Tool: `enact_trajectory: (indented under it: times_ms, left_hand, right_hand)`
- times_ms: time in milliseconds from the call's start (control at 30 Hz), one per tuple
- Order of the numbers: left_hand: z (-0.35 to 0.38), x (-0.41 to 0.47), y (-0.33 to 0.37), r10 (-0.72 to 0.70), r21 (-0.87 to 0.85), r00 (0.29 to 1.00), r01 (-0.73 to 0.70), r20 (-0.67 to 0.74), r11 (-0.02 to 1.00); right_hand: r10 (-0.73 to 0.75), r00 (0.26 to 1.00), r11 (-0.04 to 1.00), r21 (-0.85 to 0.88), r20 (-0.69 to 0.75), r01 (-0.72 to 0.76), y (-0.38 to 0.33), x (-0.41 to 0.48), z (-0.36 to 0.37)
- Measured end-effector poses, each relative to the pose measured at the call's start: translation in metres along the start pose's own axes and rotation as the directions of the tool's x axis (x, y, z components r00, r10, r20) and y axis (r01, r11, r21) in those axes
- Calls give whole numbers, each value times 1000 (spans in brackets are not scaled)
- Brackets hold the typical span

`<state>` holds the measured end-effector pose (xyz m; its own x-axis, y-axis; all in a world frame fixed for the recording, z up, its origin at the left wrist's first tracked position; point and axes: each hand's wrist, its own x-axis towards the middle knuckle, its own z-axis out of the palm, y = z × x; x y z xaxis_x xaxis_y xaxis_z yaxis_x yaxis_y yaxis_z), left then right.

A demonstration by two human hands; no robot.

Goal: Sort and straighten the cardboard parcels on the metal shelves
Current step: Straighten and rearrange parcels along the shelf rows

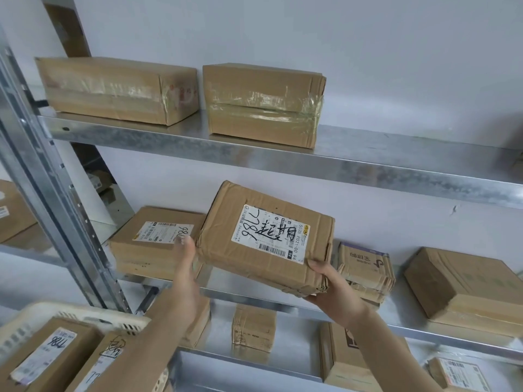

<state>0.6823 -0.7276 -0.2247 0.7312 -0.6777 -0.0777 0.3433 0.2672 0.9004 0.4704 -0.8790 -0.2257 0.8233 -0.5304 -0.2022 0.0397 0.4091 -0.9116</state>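
Big parcel [266, 241] held tilted above the front edge of the middle shelf [402, 321], left hand [185, 274] flat on its left side, right hand [334, 290] wrapped round its bottom right corner. Squeezed close between the labelled box [150, 244] and the small parcel [365, 270], maybe touching the first. Lots of bare room on the top shelf [396, 157], right of its two boxes [263, 104].

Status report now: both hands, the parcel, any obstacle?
Both hands, left hand and right hand, grip on labelled parcel. Parcel tilted, above middle shelf. Left neighbour box and small box flank the gap.
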Motion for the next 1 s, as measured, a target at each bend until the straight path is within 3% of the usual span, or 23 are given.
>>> enact_trajectory:
  times_ms: [233, 533, 700, 1000]
  left_hand:
    - [-12, 4, 5, -84, 122, 993, 74, 77, 990]
    - [18, 4, -15, -165, 186, 963, 126, 212, 974]
    - [59, -17, -39, -237, 241, 893, 151, 384, 959]
    - [169, -104, -91, -391, 349, 723, 218, 569, 911]
  right_hand:
    - [-23, 999, 994, -108, -26, 20, -5, -17, 9]
    - [-58, 954, 998, -49, -293, 46, 7, -72, 2]
    - [-67, 896, 998, -48, -440, 51, 18, -132, -18]
    - [-109, 737, 989, -2, -667, 145, 27, -284, -64]
